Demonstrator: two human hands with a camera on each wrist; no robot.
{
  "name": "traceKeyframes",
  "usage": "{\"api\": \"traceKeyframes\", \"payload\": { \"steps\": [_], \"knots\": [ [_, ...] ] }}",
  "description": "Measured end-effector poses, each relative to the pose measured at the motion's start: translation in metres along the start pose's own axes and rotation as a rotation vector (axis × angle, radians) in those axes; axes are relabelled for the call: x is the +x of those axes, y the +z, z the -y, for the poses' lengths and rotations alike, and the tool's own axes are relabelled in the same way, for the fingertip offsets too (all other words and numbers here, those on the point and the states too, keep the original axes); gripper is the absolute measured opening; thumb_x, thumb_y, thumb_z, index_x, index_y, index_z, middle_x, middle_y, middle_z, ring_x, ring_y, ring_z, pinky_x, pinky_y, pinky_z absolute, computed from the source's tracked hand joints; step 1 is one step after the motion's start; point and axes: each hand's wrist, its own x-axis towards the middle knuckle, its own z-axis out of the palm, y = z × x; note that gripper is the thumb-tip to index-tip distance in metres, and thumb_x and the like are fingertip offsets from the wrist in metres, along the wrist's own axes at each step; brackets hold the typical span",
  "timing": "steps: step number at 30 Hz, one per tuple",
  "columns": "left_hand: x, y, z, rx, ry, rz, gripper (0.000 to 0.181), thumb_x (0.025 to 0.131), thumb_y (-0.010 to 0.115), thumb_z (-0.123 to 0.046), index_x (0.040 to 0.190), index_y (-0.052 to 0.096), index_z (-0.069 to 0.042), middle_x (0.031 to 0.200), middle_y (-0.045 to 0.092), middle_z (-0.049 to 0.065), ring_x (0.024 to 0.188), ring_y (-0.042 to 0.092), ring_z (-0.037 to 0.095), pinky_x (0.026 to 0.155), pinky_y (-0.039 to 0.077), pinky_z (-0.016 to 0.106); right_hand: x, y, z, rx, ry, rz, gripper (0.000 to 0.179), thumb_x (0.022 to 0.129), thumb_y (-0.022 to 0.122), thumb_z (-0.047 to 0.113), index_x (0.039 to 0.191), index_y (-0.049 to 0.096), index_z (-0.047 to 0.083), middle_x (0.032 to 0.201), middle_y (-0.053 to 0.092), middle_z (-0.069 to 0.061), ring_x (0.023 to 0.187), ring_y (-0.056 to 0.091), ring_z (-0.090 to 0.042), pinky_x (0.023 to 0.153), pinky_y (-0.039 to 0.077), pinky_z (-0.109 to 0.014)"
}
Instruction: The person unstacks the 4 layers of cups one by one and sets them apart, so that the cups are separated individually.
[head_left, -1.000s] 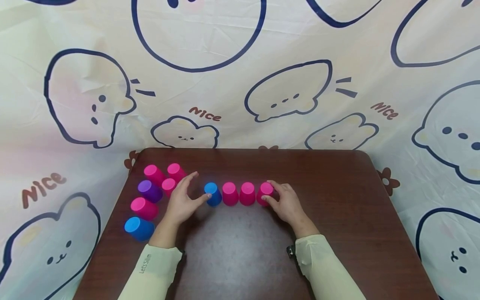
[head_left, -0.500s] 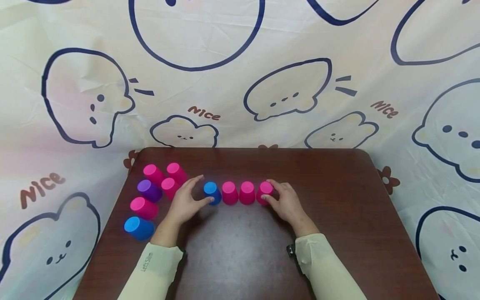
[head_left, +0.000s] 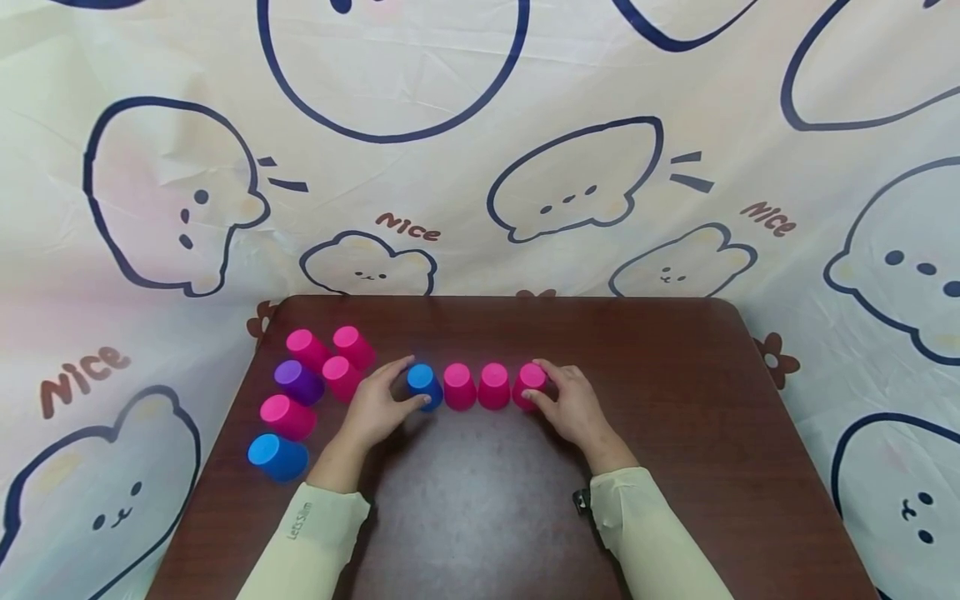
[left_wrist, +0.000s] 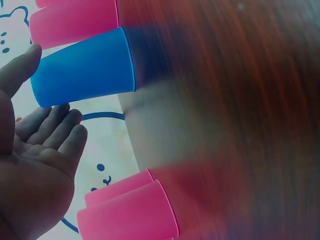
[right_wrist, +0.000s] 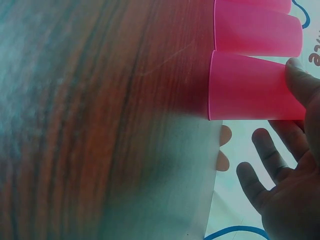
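Right hand (head_left: pixel 576 408) pinches the end pink cup (head_left: pixel 531 380), likely bracing the row (head_left: pixel 462 388); left hand (head_left: pixel 372 413) arcs around the blue cup (head_left: pixel 423 382), grip unclear.

Brown "Nice" is showing three times on the backdrop (head_left: pixel 450 183): left, middle and right. Down the left sleeve (head_left: pixel 315 542), small dark print is running, apparently reading "LetsSlim", though it's tiny from here.
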Motion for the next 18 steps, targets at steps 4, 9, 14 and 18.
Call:
{"api": "traceKeyframes", "payload": {
  "steps": [4,9,14,18],
  "knots": [
    [0.0005,0.0027,0.0000,-0.003,-0.005,-0.013,0.080,0.085,0.086,-0.033,0.154,0.050,-0.016,0.152,0.054,0.015,0.140,0.049,0.042,0.104,0.048,0.065,-0.0003,-0.0007,0.0006,-0.003,-0.004,0.004,0.067,0.090,0.080,0.042,0.150,0.055,0.025,0.130,0.066,-0.006,0.120,0.055,-0.027,0.094,0.058,-0.050],
    [0.0003,0.0033,-0.0007,-0.008,-0.001,-0.029,0.074,0.087,0.085,-0.032,0.152,0.053,-0.013,0.148,0.057,0.016,0.137,0.052,0.042,0.104,0.048,0.064,-0.0001,-0.0008,0.0009,-0.002,-0.003,0.003,0.067,0.090,0.080,0.042,0.149,0.055,0.023,0.130,0.066,-0.006,0.121,0.055,-0.027,0.093,0.058,-0.050],
    [0.0009,0.0037,-0.0016,0.007,0.005,-0.045,0.069,0.088,0.084,-0.030,0.148,0.057,-0.010,0.142,0.061,0.017,0.133,0.056,0.042,0.103,0.049,0.063,0.0001,-0.0006,0.0005,-0.010,-0.008,0.003,0.066,0.090,0.080,0.042,0.149,0.056,0.024,0.131,0.067,-0.006,0.121,0.055,-0.027,0.095,0.057,-0.050],
    [0.0011,0.0046,-0.0013,0.009,-0.001,-0.051,0.066,0.088,0.084,-0.029,0.146,0.058,-0.009,0.140,0.062,0.017,0.130,0.058,0.042,0.102,0.051,0.062,0.0001,-0.0004,0.0005,-0.010,-0.006,0.004,0.065,0.090,0.080,0.041,0.149,0.056,0.025,0.130,0.067,-0.006,0.121,0.055,-0.027,0.096,0.057,-0.050]
  ]
}}
